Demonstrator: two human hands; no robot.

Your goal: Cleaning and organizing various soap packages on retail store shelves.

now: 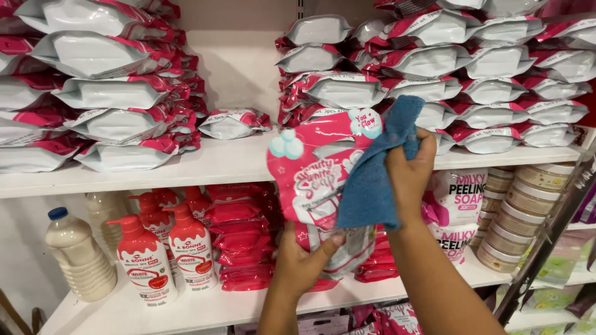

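We are mid-wipe in front of the shelf: our left hand pinches the pink pouch by its bottom while our right hand (closed around the blue cloth) probably needs to sweep down next.

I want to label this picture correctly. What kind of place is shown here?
Most likely a shop aisle for body-care goods. White shelves carry stacked pink and white pouches, pump bottles and jars. The left hand holds a pink pouch; the right hand holds a blue cloth.
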